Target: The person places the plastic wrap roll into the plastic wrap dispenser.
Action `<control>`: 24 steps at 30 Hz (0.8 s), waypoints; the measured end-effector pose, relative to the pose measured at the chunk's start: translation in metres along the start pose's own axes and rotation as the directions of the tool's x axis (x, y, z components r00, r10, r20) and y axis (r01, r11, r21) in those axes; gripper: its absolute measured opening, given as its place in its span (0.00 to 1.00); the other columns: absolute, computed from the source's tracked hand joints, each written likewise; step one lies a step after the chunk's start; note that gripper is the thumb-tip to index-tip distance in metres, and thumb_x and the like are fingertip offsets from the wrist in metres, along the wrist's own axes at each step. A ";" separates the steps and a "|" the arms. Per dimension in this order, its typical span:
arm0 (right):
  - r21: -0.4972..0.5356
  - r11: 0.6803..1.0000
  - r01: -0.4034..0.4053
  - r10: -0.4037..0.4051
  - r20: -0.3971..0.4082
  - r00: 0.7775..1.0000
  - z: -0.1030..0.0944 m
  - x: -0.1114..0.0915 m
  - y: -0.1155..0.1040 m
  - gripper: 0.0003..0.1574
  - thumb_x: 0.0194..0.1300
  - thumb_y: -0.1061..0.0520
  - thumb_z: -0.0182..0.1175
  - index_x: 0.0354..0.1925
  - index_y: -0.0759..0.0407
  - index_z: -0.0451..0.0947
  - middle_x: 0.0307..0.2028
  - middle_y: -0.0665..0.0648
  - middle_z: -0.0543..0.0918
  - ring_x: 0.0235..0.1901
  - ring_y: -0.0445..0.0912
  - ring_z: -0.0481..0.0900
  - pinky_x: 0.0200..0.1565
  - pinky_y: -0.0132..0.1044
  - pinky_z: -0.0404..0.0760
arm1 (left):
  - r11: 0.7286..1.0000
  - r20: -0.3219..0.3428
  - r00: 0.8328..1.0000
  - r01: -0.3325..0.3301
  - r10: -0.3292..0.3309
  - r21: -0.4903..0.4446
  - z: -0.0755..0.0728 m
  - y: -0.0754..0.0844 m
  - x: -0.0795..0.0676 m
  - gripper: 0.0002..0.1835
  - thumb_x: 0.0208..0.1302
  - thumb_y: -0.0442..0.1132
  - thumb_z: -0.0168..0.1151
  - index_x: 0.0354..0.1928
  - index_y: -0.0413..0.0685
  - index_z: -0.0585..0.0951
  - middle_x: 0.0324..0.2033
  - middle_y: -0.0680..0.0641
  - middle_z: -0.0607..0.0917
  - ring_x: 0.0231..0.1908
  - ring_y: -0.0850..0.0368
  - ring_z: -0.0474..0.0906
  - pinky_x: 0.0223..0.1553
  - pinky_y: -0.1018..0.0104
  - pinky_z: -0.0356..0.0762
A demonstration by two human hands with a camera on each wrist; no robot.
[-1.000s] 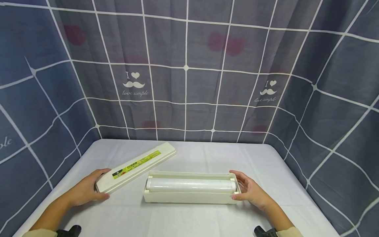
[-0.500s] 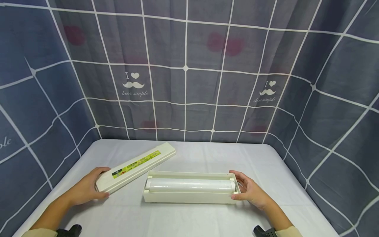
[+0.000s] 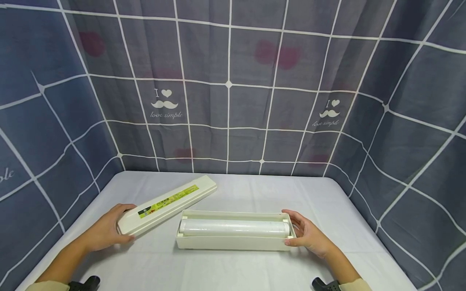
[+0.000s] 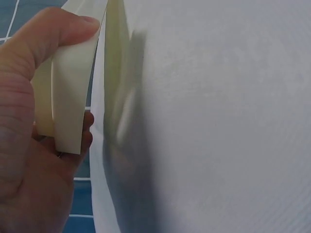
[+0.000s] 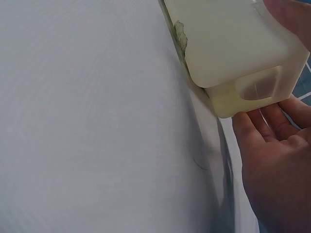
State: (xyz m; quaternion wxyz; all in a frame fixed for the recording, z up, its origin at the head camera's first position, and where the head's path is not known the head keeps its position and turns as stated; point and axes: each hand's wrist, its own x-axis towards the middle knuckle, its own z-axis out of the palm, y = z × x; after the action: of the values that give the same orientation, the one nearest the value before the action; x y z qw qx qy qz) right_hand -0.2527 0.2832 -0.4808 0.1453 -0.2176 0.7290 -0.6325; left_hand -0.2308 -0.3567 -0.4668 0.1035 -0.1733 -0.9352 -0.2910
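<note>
On the left, my left hand (image 3: 103,230) grips the near end of a long cream plastic lid (image 3: 169,205) with a green and yellow label, lying at a slant. In the left wrist view, the thumb presses one side of the lid (image 4: 73,97) and fingertips show at the other; a shadow falls on the cloth beside it. An open cream box (image 3: 233,243) sits in front of the lid, a roll of clear plastic film (image 3: 234,228) lying inside. My right hand (image 3: 309,236) holds the box's right end, thumb in front and fingers behind.
A white cloth (image 3: 233,270) covers the table. Dark checked curtains (image 3: 204,101) hang at the back and both sides. In the right wrist view, the end of the box has an oval recess or hole, and a small torn-looking patch (image 5: 181,39) shows on its side.
</note>
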 end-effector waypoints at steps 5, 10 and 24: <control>-0.004 1.000 -0.009 0.009 -0.005 1.000 0.000 0.000 0.000 0.66 0.52 0.69 0.75 0.78 0.71 0.46 0.72 0.77 0.60 0.62 0.34 0.75 0.61 0.25 0.78 | 1.000 -0.032 0.999 -0.018 0.018 0.007 0.001 -0.001 -0.002 0.51 0.35 0.47 0.88 0.65 0.39 0.73 0.53 0.43 0.80 0.46 0.74 0.69 0.45 0.78 0.68; -0.001 1.000 -0.019 0.019 -0.005 1.000 0.001 0.000 0.000 0.66 0.52 0.69 0.75 0.78 0.71 0.46 0.72 0.76 0.59 0.62 0.34 0.75 0.61 0.25 0.78 | 0.999 -0.065 0.997 -0.033 0.033 0.003 0.002 -0.002 -0.002 0.51 0.35 0.46 0.88 0.65 0.43 0.74 0.53 0.44 0.80 0.47 0.75 0.69 0.45 0.79 0.66; -0.008 1.000 0.004 -0.004 0.008 1.000 0.000 -0.001 0.001 0.65 0.53 0.70 0.74 0.78 0.71 0.46 0.71 0.77 0.60 0.61 0.36 0.75 0.59 0.28 0.80 | 0.997 -0.123 0.991 -0.051 0.043 -0.065 0.006 0.004 -0.004 0.48 0.36 0.41 0.88 0.65 0.43 0.75 0.55 0.44 0.81 0.50 0.79 0.66 0.46 0.83 0.61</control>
State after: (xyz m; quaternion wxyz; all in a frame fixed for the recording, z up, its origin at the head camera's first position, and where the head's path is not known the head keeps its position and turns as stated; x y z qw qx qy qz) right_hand -0.2520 0.2836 -0.4816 0.1461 -0.2225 0.7306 -0.6288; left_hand -0.2265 -0.3505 -0.4707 0.1613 -0.1808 -0.9124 -0.3299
